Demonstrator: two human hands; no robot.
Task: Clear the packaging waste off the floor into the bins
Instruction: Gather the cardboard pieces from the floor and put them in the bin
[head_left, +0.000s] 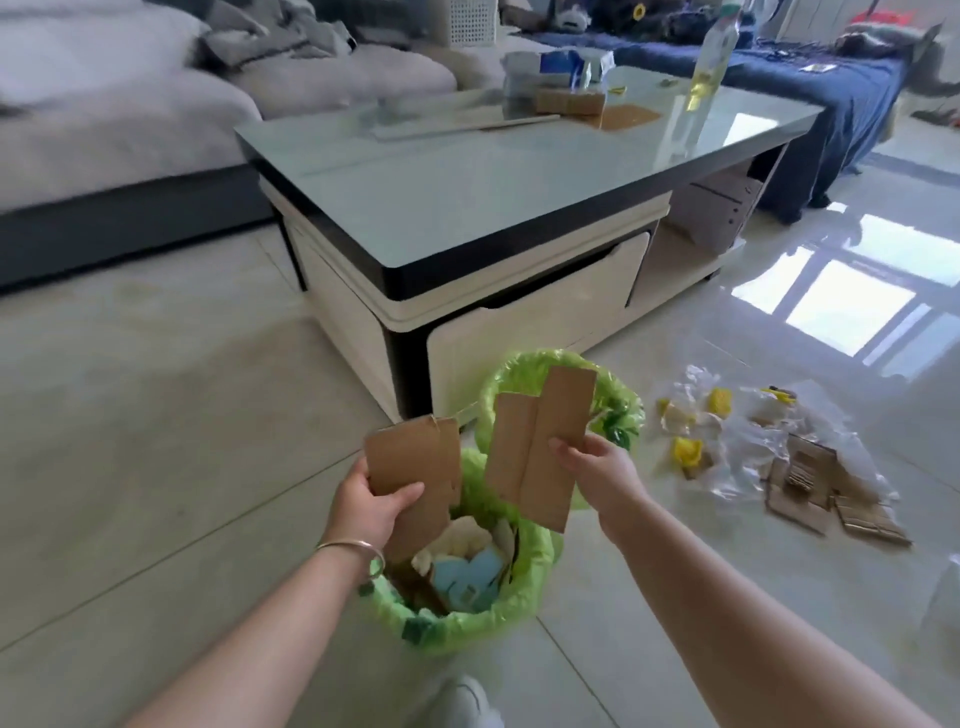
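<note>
You held both cardboard pieces directly above the near bin (467, 618), the green-lined one at your feet, so the drop that mattered was straight down. Your left hand (371, 506) was clamped on the shorter cardboard piece (415, 462), thumb across its face and fingers behind, and that piece's lower edge already dipped inside the bin's rim, among the scraps lying there. Your right hand (597, 475) pinched the longer folded cardboard strip (540, 447) by its right edge, its long axis running nearly upright and leaning slightly right, its bottom corner hanging over the rim between the near bin and the far bin (613, 400) behind it. The left hand looked nearer to a clean release; the strip seemed to need a small shift toward you first, or it could catch on the liner. More waste lay well apart on the floor (156, 467) to your right: clear plastic wrap (753, 447), yellow scraps (685, 449) and flattened cardboard (831, 493), closer to your right hand.
</note>
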